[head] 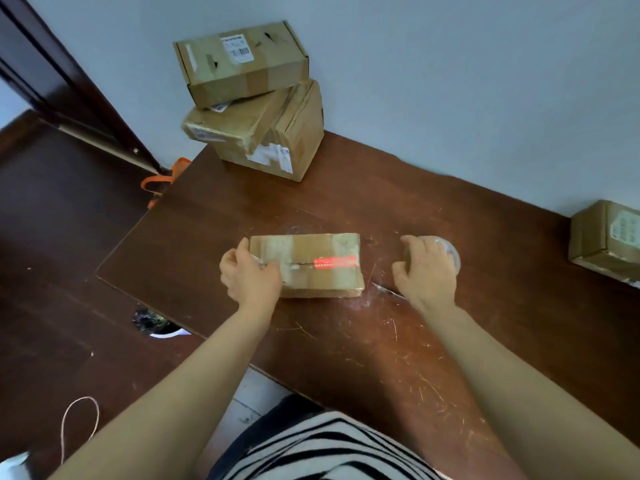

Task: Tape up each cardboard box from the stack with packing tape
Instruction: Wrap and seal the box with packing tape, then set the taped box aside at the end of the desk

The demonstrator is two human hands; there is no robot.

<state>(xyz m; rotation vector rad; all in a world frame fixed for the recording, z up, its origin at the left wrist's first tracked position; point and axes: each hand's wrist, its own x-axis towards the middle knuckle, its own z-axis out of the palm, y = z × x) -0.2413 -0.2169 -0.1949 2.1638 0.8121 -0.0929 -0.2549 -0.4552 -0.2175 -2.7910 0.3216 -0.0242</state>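
A flat cardboard box (317, 266) with a red label lies in the middle of the brown table (346, 341). My left hand (250, 273) grips its left end, fingers curled over the top edge. To the box's right, my right hand (425, 271) curls over a roll of clear packing tape (450, 256) that stands on the table. A thin strip of tape or a blade (388, 290) lies between the box and my right hand; I cannot tell which. A stack of three cardboard boxes (256, 109) stands at the table's far left corner against the wall.
Another cardboard box (606, 240) sits at the table's right edge by the wall. An orange-handled bag (162, 178) hangs beside the table's left corner. A dark door frame (52, 74) stands at the far left, and a loop of cord (79, 424) lies on the floor.
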